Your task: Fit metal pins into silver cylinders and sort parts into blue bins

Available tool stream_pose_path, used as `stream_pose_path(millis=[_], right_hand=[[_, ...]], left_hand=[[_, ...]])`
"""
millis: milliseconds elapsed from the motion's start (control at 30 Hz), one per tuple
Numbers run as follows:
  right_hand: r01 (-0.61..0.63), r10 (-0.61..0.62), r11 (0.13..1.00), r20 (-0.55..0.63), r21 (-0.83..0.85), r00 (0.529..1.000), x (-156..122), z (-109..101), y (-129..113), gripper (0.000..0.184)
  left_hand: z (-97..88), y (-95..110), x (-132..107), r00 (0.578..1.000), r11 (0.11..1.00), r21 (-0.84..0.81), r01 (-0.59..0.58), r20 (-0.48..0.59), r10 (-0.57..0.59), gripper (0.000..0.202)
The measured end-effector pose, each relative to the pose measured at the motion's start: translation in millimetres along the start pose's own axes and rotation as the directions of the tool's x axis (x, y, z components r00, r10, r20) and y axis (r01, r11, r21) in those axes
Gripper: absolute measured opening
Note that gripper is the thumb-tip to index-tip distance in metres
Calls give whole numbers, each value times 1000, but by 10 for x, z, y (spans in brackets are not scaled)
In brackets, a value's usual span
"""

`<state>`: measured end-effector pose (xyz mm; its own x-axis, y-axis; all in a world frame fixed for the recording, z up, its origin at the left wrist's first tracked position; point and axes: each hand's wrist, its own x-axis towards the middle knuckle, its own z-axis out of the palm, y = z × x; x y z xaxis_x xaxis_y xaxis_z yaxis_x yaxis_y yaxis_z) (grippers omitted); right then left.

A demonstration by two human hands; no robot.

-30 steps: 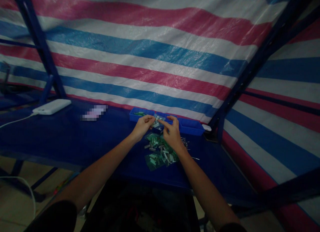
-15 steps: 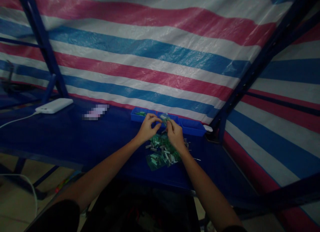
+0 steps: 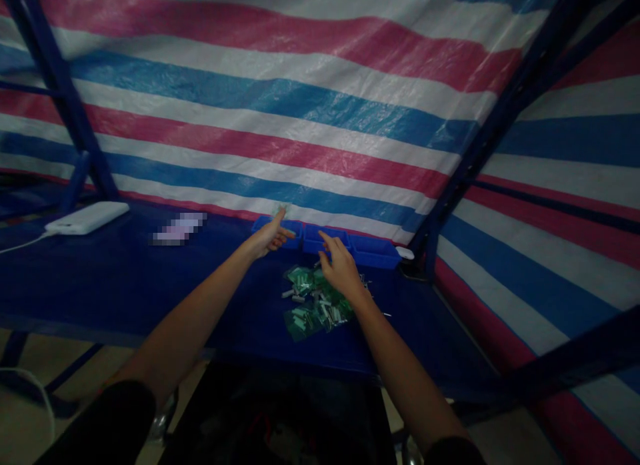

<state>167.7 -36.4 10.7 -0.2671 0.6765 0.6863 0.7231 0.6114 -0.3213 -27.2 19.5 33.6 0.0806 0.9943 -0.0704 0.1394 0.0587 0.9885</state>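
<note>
My left hand point(image 3: 270, 240) is over the left compartment of a blue parts tray point(image 3: 374, 250), with a small clear plastic bag point(image 3: 284, 207) at its raised fingertips; the exact grip is hard to make out. My right hand point(image 3: 341, 265) hovers in front of the middle compartment, fingers apart and holding nothing visible. Below and between the hands lies a pile of green-tinted plastic bags point(image 3: 303, 323) with small pale pieces inside. Loose short light-coloured pieces point(image 3: 299, 298) lie at the pile's left side. Thin metal pieces beside my right wrist are partly hidden.
A white power bank-like box point(image 3: 87, 217) with a cable lies on the blue table point(image 3: 125, 278) at left, near a blurred-out flat item point(image 3: 179, 228). A small white object point(image 3: 405, 253) sits right of the tray. Striped sheeting and blue frame posts point(image 3: 475, 148) enclose the back and right.
My hands have moved apart. The left went up and left over the tray with the small bag; the right let go of it and spread its fingers. The view has shifted slightly.
</note>
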Motion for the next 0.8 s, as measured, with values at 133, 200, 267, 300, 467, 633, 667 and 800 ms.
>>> stream_pose_path(millis=[133,200,267,300,467,633,667,800], right_hand=[[-207,207,978,-15,-24,978,41,-84,235,39],[-315,318,945,30,-83,947,43,-147,374,32],[-379,399,911,115,-163,910,30,-204,490,29],[-394,428,896,166,-203,888,20,-225,534,28],[-359,457,881,360,-308,813,-28,-208,591,35],[-313,436,890,421,-331,795,-46,-104,471,46],[-310,437,889,422,-338,794,-46,-96,445,45],[-332,446,889,428,-315,786,-43,-109,394,41]], left_hand=[[-36,-140,-89,987,960,279,-26,160,-20,66],[39,-241,-150,979,899,398,-180,166,122,57],[144,-323,-191,945,797,509,-327,189,267,47],[195,-354,-201,923,739,554,-383,204,325,43],[253,-353,-144,826,518,702,-489,182,534,29],[-49,-183,120,711,464,860,-212,-190,677,34],[-111,-170,178,725,460,876,-145,-222,652,37],[-231,-223,287,858,414,908,-59,-165,486,47]])
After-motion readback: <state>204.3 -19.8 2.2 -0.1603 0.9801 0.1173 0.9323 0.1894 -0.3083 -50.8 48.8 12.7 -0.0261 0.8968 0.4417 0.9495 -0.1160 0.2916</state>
